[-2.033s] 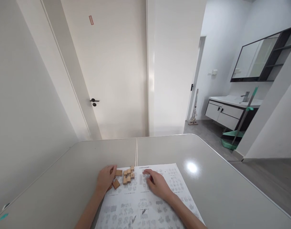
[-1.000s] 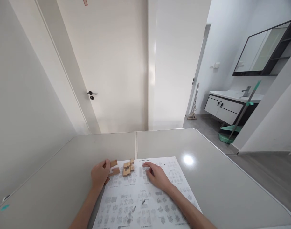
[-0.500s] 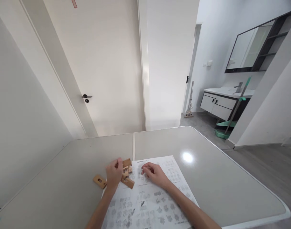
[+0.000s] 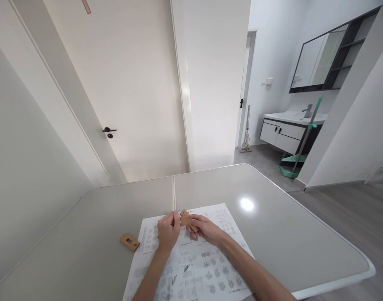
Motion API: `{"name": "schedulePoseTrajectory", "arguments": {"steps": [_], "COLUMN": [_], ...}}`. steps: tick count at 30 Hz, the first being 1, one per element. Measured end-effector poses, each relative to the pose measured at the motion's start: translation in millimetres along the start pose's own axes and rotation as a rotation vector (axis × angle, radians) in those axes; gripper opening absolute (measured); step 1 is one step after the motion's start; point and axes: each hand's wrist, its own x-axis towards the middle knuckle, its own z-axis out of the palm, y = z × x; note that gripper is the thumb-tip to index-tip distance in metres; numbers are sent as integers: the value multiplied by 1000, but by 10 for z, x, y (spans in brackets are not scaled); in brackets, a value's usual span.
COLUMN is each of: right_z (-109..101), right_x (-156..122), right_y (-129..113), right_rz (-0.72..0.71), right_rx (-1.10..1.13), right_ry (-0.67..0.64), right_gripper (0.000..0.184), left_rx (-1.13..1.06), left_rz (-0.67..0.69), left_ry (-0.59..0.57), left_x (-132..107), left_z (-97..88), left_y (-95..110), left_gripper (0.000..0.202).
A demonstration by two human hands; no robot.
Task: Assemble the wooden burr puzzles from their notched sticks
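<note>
Over the upper part of a printed sheet, both of my hands hold one wooden block puzzle (image 4: 186, 220), a cluster of interlocking light-brown pieces. My left hand (image 4: 169, 228) grips its left side with thumb and fingers pinched. From the right, my right hand (image 4: 206, 229) has its fingers wrapped round the pieces and partly hides them. The paper sheet (image 4: 166, 267) carries rows of small grey diagrams. To the left of it lies a loose flat wooden piece (image 4: 129, 241) with an oblong hole through its middle.
The grey table (image 4: 288, 234) has a pale raised rim and a seam running to its far edge. Behind it stands a white door (image 4: 141, 92). At the right are a washbasin cabinet (image 4: 282, 133), a mop (image 4: 247, 129) and a green dustpan (image 4: 290, 171).
My left hand has brought the wooden block puzzle rightward from the sheet's left side. My right hand, previously without anything, now grips it too. The view has shifted slightly.
</note>
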Motion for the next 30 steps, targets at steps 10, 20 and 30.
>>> {"name": "schedulePoseTrajectory", "arguments": {"steps": [10, 20, 30], "right_z": [-52, 15, -10], "right_x": [-13, -90, -37], "right_y": [-59, -44, 22], "right_rz": [201, 120, 62], "right_rx": [145, 90, 160], "right_ry": [-135, -139, 82], "right_gripper": [48, 40, 37], "left_rx": [65, 195, 390], "left_rz": [99, -86, -417], "left_ry": [-295, -305, -384], "left_x": [38, -11, -570], "left_z": [-137, -797, -1536], "left_y": [45, -273, -1354], "left_gripper": [13, 34, 99]}}
